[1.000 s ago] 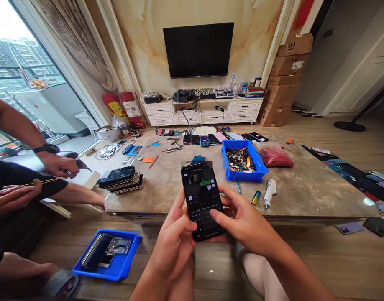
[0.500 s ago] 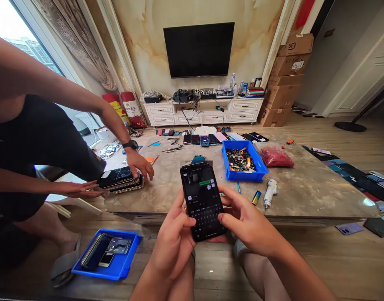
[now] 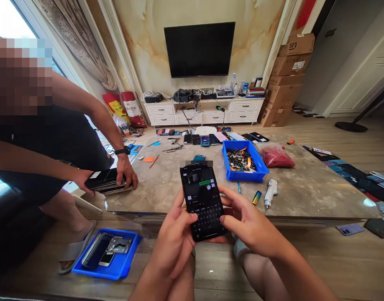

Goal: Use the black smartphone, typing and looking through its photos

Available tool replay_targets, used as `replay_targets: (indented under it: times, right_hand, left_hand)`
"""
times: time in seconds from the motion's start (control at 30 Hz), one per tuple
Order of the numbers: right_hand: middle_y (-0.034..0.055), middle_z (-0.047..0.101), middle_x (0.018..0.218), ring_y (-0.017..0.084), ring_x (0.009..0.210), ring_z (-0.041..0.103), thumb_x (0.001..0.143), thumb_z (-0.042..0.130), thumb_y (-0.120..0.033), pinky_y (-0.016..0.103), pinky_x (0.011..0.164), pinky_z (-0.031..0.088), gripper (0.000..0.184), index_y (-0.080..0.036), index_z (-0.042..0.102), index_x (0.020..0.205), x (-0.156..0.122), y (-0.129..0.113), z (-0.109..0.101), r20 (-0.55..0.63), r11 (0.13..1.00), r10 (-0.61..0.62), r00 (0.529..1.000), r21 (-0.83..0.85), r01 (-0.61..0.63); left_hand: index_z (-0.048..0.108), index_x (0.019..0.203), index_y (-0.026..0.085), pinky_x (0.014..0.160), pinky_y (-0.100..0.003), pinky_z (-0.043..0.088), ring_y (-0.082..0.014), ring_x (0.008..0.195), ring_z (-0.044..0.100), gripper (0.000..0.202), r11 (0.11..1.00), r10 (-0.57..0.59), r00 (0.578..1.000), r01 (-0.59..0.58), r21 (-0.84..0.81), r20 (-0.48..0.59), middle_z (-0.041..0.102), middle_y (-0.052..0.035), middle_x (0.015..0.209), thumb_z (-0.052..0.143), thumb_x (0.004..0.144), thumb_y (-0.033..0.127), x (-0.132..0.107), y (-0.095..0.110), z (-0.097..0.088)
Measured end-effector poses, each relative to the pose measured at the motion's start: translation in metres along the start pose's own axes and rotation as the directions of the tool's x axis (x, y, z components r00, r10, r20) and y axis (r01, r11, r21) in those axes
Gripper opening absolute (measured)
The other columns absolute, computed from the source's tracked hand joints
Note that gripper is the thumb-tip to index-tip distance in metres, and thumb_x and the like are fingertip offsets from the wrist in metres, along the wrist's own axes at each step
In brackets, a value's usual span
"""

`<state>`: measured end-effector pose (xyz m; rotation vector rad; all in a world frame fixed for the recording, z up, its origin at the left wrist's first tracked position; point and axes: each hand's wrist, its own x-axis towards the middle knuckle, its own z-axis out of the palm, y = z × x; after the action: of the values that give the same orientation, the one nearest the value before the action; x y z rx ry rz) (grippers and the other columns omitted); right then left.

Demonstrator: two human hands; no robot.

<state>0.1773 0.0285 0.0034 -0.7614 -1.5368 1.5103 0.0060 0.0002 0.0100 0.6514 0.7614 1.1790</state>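
Observation:
My left hand (image 3: 173,236) grips the lower left of a black smartphone (image 3: 203,200), whose lit screen shows a keyboard. My right hand (image 3: 247,221) holds the phone's right side, with the fingers curled toward the keys. Just beyond the phone, a teal phone (image 3: 198,158) lies partly hidden on the marble table (image 3: 160,192). At the table's left end, a co-worker's two hands (image 3: 116,173) hold a stack of phones (image 3: 106,182).
A blue bin of small parts (image 3: 232,175) stands on the table near tools and a red bag (image 3: 276,156). Rows of phones lie along the far side. A blue tray (image 3: 116,271) holding phones sits on the floor at lower left, and phone panels lie at right.
The co-worker's hands have closed around the phone stack, which has shifted left toward the table edge. My hands and the black phone have barely moved.

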Motion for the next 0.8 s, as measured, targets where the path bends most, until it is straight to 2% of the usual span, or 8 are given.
replay_targets:
  times: [0.2,0.53,0.7,0.8]
  right_hand:
    - [0.0039,0.069,0.121,0.018,0.108,0.068,0.083,0.054,-0.009,0.028,0.091,0.055,0.051,-0.022,0.057,0.132,-0.0002,0.0005,-0.0004,-0.010,1.000,-0.012,1.000,0.001,0.012]
    - [0.0033,0.069,0.123,0.017,0.110,0.067,0.084,0.053,-0.007,0.025,0.092,0.054,0.053,-0.023,0.056,0.135,-0.0010,-0.0001,-0.0007,-0.004,1.000,-0.017,1.000,-0.011,0.017]
    - [0.0031,0.068,0.126,0.016,0.107,0.068,0.083,0.054,-0.007,0.024,0.086,0.056,0.056,-0.024,0.056,0.136,-0.0037,-0.0001,-0.0001,-0.004,1.000,0.001,1.000,-0.011,-0.001]
    - [0.0016,0.068,0.126,0.015,0.105,0.068,0.083,0.053,-0.006,0.023,0.085,0.056,0.057,-0.026,0.057,0.136,-0.0036,0.0008,0.0001,0.007,1.000,-0.012,1.000,-0.010,0.012]
  left_hand:
    - [0.037,0.151,0.026,0.069,-0.059,0.064,-0.0367,0.102,0.069,0.069,0.998,-0.006,1.000,0.006,-0.064,0.012,0.067,-0.0154,0.126,0.056,0.086,0.013,0.0024,-0.0012,-0.0010]
    - [0.040,0.147,0.024,0.068,-0.059,0.063,-0.0368,0.100,0.069,0.061,0.998,0.006,1.000,-0.006,-0.055,0.004,0.067,-0.0164,0.127,0.054,0.088,0.014,0.0027,-0.0014,-0.0008]
    - [0.044,0.144,0.024,0.062,-0.050,0.064,-0.0338,0.093,0.071,0.058,0.999,0.031,0.999,-0.032,-0.017,-0.043,0.070,-0.0146,0.118,0.061,0.089,0.019,0.0043,-0.0029,-0.0015]
    - [0.047,0.142,0.024,0.057,-0.044,0.064,-0.0288,0.083,0.071,0.055,0.999,0.041,0.996,-0.040,0.015,-0.078,0.071,-0.0130,0.115,0.064,0.089,0.023,0.0041,-0.0033,-0.0003]
